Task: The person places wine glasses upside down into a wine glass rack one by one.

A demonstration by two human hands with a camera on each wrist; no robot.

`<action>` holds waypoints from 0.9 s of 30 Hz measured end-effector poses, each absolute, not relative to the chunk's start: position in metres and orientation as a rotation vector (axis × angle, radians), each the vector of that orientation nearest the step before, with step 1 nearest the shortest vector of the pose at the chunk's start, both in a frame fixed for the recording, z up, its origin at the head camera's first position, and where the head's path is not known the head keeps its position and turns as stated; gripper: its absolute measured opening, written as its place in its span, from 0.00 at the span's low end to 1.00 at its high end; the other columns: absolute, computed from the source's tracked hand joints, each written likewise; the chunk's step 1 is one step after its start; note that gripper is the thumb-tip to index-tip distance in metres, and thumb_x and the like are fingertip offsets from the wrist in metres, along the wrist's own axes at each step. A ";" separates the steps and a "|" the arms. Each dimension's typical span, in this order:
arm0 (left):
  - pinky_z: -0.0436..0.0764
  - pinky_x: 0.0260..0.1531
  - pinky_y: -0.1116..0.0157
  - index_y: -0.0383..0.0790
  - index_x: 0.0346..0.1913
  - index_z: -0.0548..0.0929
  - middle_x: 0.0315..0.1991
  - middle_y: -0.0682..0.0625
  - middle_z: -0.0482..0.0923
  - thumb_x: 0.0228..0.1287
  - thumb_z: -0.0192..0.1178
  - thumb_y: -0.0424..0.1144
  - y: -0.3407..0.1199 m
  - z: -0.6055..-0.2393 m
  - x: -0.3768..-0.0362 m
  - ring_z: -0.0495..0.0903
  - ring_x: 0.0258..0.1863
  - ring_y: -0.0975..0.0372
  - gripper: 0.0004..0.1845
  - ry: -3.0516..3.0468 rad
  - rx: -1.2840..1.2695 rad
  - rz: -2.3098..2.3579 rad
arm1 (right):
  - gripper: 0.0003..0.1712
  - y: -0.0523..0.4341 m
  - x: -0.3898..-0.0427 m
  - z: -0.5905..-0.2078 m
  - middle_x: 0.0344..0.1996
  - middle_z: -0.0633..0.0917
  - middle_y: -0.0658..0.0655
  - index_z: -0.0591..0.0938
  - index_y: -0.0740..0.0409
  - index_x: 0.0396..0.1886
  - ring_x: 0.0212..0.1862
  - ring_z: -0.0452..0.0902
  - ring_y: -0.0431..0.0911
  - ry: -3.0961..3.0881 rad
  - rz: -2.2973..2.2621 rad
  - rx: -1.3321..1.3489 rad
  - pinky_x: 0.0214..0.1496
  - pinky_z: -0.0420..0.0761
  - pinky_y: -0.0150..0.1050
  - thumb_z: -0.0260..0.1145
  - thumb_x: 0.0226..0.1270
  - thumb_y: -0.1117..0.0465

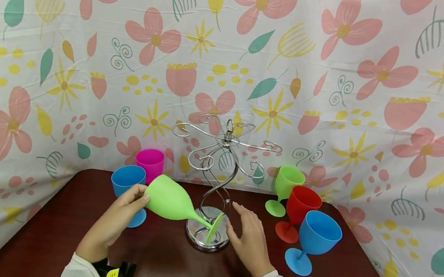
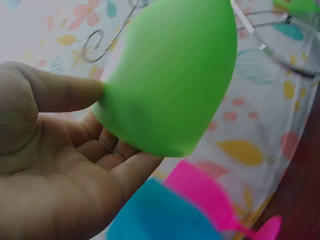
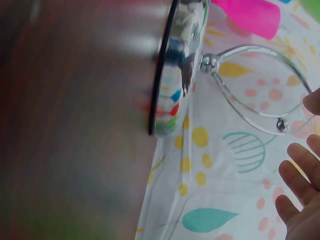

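Note:
My left hand (image 1: 115, 222) pinches a green plastic goblet (image 1: 170, 199) by its rim, thumb on one side and fingers on the other. The goblet is tilted nearly on its side, its bowl toward the left and its foot toward the right. In the head view the foot overlaps the round base of a silver wire goblet rack (image 1: 208, 242). My right hand (image 1: 249, 240) is held just right of the foot, fingers spread and nothing in its grasp. Close up in the left wrist view, the green bowl (image 2: 175, 75) sits between thumb and fingers.
Left of the rack stand a blue goblet (image 1: 129, 178) and a magenta goblet (image 1: 151, 161). On the right are a green goblet (image 1: 289, 180), a red goblet (image 1: 303, 202) and a blue goblet (image 1: 320, 232). A flowered cloth (image 1: 220, 79) hangs behind the dark table (image 1: 166, 264).

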State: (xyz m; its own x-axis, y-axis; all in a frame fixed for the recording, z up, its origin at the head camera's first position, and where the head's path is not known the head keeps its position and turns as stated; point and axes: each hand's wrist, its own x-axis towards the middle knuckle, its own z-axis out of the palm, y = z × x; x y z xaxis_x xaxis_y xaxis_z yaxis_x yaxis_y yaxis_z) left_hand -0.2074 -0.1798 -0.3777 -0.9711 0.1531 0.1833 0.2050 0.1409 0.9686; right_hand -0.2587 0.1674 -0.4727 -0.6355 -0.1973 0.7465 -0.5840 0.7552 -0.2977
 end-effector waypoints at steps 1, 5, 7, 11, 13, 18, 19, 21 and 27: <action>0.77 0.64 0.60 0.28 0.67 0.71 0.59 0.41 0.75 0.91 0.48 0.34 -0.176 -0.379 -0.209 0.71 0.64 0.53 0.14 -2.331 -0.370 -2.040 | 0.37 0.166 -0.258 -0.473 0.64 0.88 0.63 0.83 0.62 0.72 0.64 0.84 0.61 -2.223 0.691 0.589 0.65 0.83 0.67 0.85 0.62 0.68; 0.78 0.65 0.69 0.27 0.66 0.70 0.61 0.42 0.73 0.92 0.46 0.34 -0.161 -0.385 -0.215 0.73 0.66 0.54 0.14 -2.253 -0.382 -2.219 | 0.40 0.159 -0.255 -0.473 0.63 0.88 0.62 0.83 0.62 0.71 0.64 0.84 0.59 -2.216 0.791 0.630 0.64 0.83 0.66 0.86 0.57 0.73; 0.78 0.64 0.71 0.27 0.64 0.69 0.60 0.42 0.73 0.92 0.45 0.35 -0.155 -0.389 -0.218 0.74 0.65 0.55 0.13 -2.197 -0.389 -2.319 | 0.40 0.155 -0.252 -0.471 0.64 0.88 0.60 0.84 0.62 0.71 0.65 0.83 0.58 -2.211 0.902 0.655 0.64 0.85 0.63 0.85 0.57 0.74; 0.80 0.65 0.68 0.30 0.63 0.68 0.59 0.45 0.74 0.94 0.43 0.38 -0.147 -0.398 -0.226 0.76 0.63 0.58 0.13 -2.120 -0.429 -2.485 | 0.34 0.145 -0.242 -0.461 0.66 0.88 0.59 0.84 0.63 0.71 0.68 0.84 0.51 -2.194 1.214 0.659 0.68 0.86 0.46 0.82 0.65 0.73; 0.80 0.65 0.67 0.32 0.64 0.69 0.60 0.47 0.75 0.94 0.43 0.40 -0.142 -0.403 -0.229 0.77 0.62 0.60 0.14 -2.088 -0.449 -2.557 | 0.28 0.140 -0.236 -0.454 0.60 0.91 0.57 0.86 0.63 0.67 0.63 0.85 0.45 -2.188 1.344 0.618 0.65 0.85 0.39 0.80 0.68 0.72; 0.82 0.66 0.64 0.33 0.69 0.73 0.60 0.50 0.78 0.95 0.42 0.42 -0.132 -0.416 -0.235 0.81 0.60 0.61 0.17 -2.017 -0.513 -2.697 | 0.22 0.136 -0.223 -0.441 0.52 0.90 0.54 0.86 0.62 0.61 0.53 0.82 0.37 -2.192 1.613 0.560 0.57 0.85 0.37 0.79 0.70 0.69; 0.82 0.66 0.64 0.32 0.70 0.73 0.60 0.51 0.78 0.95 0.42 0.42 -0.130 -0.419 -0.236 0.81 0.60 0.61 0.19 -2.010 -0.526 -2.719 | 0.23 0.136 -0.221 -0.440 0.55 0.90 0.56 0.85 0.63 0.64 0.55 0.83 0.37 -2.178 1.685 0.585 0.58 0.85 0.37 0.78 0.71 0.69; 0.83 0.66 0.63 0.31 0.71 0.74 0.60 0.51 0.79 0.95 0.42 0.42 -0.126 -0.424 -0.237 0.82 0.60 0.61 0.20 -1.988 -0.534 -2.770 | 0.28 0.136 -0.219 -0.439 0.62 0.88 0.59 0.83 0.64 0.71 0.61 0.83 0.39 -2.137 1.786 0.662 0.61 0.85 0.37 0.77 0.73 0.71; 0.86 0.61 0.63 0.37 0.65 0.80 0.53 0.52 0.84 0.94 0.43 0.41 -0.112 -0.436 -0.240 0.84 0.53 0.62 0.17 -1.914 -0.536 -2.885 | 0.29 0.134 -0.219 -0.437 0.67 0.86 0.57 0.84 0.66 0.71 0.69 0.80 0.38 -1.977 1.745 0.875 0.65 0.84 0.34 0.73 0.72 0.78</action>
State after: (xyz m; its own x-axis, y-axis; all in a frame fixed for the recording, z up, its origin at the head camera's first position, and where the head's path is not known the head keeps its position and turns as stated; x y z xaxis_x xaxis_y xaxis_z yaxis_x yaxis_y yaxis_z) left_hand -0.2405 -0.1122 -0.4356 -0.8899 0.4533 0.0501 -0.1301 -0.3575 0.9248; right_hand -0.2191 0.1343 -0.4370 -0.7429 -0.2101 0.6356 -0.6567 0.0447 -0.7528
